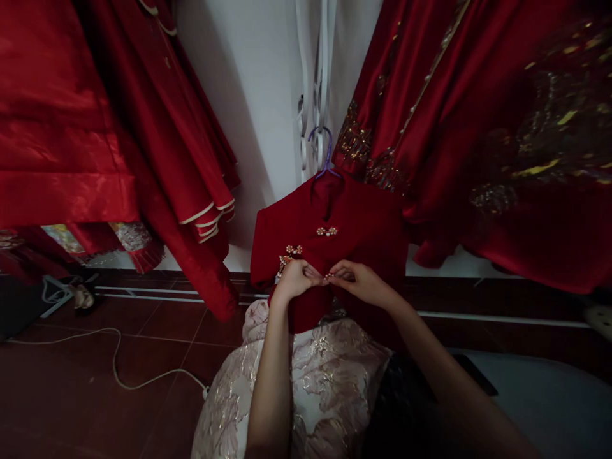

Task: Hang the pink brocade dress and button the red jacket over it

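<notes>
A red jacket (pixel 368 217) hangs in front of me on a purple hanger (pixel 327 156). Below its collar sits a pearl and gold flower clasp (pixel 327 231). More beaded ornaments (pixel 292 250) show on its left side, partly behind my left hand (pixel 300 279). That hand is closed, its thumb and finger pinching at the jacket's centre front. Opposite, my right hand (pixel 362 282) pinches the same spot. Between the fingertips shows a small beaded clasp (pixel 329 276), mostly covered by the fingers. Beneath the jacket is a pale skirt with gold floral brocade (pixel 329 370).
Red garments (pixel 157 115) hang at left, and beaded red garments (pixel 444 115) at right. A white metal rack (pixel 322 70) stands against the wall. A pale cable (pixel 117 357) crosses the tiled floor. A dark flat object (pixel 475 375) lies on a pale surface at lower right.
</notes>
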`<action>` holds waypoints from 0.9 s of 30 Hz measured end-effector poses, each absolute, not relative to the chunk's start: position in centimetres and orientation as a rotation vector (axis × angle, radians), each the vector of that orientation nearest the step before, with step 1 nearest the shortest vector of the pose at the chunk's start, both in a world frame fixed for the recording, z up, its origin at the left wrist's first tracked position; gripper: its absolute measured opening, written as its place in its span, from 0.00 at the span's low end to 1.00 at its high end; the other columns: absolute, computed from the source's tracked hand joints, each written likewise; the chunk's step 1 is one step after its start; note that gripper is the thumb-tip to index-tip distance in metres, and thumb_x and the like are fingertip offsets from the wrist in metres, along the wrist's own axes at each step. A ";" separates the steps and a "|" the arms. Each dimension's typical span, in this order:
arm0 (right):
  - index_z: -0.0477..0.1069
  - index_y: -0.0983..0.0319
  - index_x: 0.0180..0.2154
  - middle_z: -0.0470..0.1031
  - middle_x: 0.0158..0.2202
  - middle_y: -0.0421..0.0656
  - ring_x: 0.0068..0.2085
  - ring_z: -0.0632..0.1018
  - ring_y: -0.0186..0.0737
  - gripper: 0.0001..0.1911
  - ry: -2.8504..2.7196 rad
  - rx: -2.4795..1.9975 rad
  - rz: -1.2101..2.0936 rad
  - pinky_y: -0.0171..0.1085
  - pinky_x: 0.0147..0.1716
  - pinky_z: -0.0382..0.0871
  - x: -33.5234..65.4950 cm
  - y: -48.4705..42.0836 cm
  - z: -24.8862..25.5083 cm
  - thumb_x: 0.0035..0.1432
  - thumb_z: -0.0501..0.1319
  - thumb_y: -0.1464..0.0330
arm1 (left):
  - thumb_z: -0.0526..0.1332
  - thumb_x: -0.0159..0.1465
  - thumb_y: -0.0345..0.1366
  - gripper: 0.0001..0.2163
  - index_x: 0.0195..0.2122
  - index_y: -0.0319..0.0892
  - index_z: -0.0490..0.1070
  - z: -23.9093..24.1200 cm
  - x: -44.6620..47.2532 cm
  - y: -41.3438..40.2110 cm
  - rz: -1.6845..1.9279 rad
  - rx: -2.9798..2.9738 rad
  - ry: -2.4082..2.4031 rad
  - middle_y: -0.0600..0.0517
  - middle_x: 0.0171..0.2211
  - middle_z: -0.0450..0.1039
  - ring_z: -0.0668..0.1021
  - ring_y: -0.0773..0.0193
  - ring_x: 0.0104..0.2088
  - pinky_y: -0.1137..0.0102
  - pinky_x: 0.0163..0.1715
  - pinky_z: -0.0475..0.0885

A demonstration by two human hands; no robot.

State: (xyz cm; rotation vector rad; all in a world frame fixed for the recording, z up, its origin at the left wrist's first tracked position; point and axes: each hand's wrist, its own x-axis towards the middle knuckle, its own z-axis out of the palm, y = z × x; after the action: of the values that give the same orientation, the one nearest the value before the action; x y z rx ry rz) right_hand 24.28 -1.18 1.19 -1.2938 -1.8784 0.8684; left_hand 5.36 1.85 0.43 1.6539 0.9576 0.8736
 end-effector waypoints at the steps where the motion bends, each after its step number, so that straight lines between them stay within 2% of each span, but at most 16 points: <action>1: 0.71 0.61 0.35 0.77 0.34 0.44 0.36 0.77 0.38 0.11 -1.889 -1.286 0.865 0.39 0.38 0.71 24.2 -1.2 1.2 0.50 0.61 0.62 | 0.69 0.43 0.37 0.12 0.24 0.35 0.73 0.5 5.4 1.9 0.873 1.629 0.957 0.48 0.25 0.76 0.76 0.67 0.26 0.73 0.28 0.70; 6: 0.71 0.62 0.35 0.76 0.34 0.44 0.36 0.77 0.38 0.13 -1.893 -1.268 0.861 0.39 0.39 0.71 24.2 -1.1 1.4 0.49 0.62 0.60 | 0.71 0.41 0.36 0.13 0.23 0.34 0.71 0.8 5.3 1.5 0.891 1.477 1.010 0.50 0.22 0.73 0.73 0.70 0.23 0.74 0.26 0.70; 9: 0.71 0.62 0.36 0.76 0.34 0.44 0.36 0.76 0.38 0.14 -1.896 -1.246 0.924 0.39 0.40 0.70 24.8 -1.3 2.1 0.51 0.60 0.59 | 0.72 0.40 0.35 0.17 0.27 0.35 0.68 1.1 5.2 1.5 0.953 1.237 0.895 0.49 0.26 0.74 0.76 0.68 0.27 0.71 0.31 0.73; 12: 0.70 0.62 0.37 0.76 0.35 0.45 0.37 0.76 0.38 0.15 -1.974 -1.183 1.011 0.39 0.40 0.69 25.4 -1.8 3.2 0.51 0.61 0.58 | 0.69 0.46 0.40 0.17 0.32 0.36 0.68 1.0 4.9 2.1 1.125 0.985 0.820 0.48 0.32 0.75 0.77 0.68 0.30 0.68 0.37 0.74; 15: 0.70 0.62 0.36 0.76 0.33 0.44 0.36 0.76 0.38 0.15 -2.055 -1.141 1.059 0.38 0.38 0.69 25.7 -2.2 3.8 0.50 0.61 0.58 | 0.62 0.55 0.44 0.15 0.34 0.36 0.70 0.4 4.4 3.2 1.268 0.750 0.806 0.46 0.35 0.75 0.77 0.69 0.32 0.69 0.39 0.74; 20: 0.70 0.62 0.35 0.76 0.33 0.43 0.35 0.75 0.37 0.15 -2.042 -1.129 1.104 0.38 0.38 0.68 25.3 -2.2 3.5 0.50 0.60 0.58 | 0.59 0.58 0.36 0.08 0.34 0.36 0.71 -0.4 3.6 3.9 1.248 0.611 0.737 0.45 0.38 0.75 0.77 0.68 0.36 0.73 0.42 0.73; 27: 0.70 0.62 0.35 0.76 0.33 0.43 0.35 0.75 0.37 0.15 -2.031 -1.135 1.121 0.38 0.38 0.69 25.2 -2.2 3.4 0.50 0.61 0.58 | 0.62 0.55 0.35 0.09 0.34 0.36 0.72 -0.5 3.2 3.9 1.259 0.614 0.724 0.44 0.41 0.75 0.78 0.66 0.40 0.73 0.42 0.73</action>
State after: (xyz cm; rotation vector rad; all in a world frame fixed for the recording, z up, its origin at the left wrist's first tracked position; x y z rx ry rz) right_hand 25.17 -2.15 3.41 -1.1355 -2.0312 1.1207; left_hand 3.19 3.86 -0.46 0.6142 0.7236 1.2593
